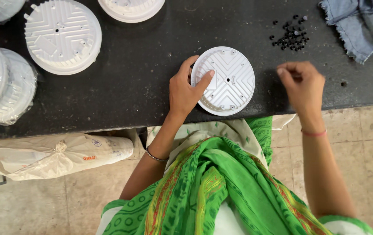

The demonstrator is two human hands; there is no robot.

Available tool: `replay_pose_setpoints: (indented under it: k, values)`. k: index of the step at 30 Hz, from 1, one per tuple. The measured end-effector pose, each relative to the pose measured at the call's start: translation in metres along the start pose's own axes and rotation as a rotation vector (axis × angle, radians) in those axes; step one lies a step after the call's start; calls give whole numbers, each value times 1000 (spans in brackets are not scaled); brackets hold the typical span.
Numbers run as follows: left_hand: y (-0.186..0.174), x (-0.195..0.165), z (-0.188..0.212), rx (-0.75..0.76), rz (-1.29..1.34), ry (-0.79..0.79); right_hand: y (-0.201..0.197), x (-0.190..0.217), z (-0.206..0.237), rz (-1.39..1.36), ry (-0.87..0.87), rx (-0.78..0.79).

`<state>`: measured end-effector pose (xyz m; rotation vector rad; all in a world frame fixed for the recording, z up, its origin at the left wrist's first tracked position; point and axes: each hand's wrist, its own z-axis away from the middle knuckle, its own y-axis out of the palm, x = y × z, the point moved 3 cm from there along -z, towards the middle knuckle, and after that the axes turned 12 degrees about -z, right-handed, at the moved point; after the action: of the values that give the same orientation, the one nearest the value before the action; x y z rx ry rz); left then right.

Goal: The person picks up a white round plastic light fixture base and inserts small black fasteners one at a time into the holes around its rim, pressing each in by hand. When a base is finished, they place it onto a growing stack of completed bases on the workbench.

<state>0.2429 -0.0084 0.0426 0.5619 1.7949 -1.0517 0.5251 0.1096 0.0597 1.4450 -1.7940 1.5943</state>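
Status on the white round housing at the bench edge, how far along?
Done: nothing visibly fitted; its holes look empty. In hand: left hand steadies the white housing; right hand pinches its fingertips, contents too small to tell. Left: black small parts piled, another housing waiting.

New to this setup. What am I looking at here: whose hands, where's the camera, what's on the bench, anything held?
One picture, from a camera worn on a person's head, looking down at their own bare hands. No robot.

The left hand rests on a round white ribbed plastic disc at the near edge of a black bench, steadying it. The right hand is beside it with fingertips pinched together; whether it holds anything is too small to tell.

Also on the bench: a pile of small black parts, more white discs, bagged stacks at left, and denim cloth.
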Motion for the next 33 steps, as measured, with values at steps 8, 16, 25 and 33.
replay_pose_setpoints:
  k: [8, 16, 25, 33]
  values:
    - [1, 3, -1, 4, -4, 8, 35, 60, 52, -253, 10, 155]
    - [1, 4, 0, -14, 3, -17, 51, 98, 64, -84, -105, 208]
    - [0, 5, 0, -15, -22, -16, 57, 94, 72, -17, -186, 167]
    - [0, 4, 1, -18, -16, -5, 62, 95, 80, 46, -259, 104]
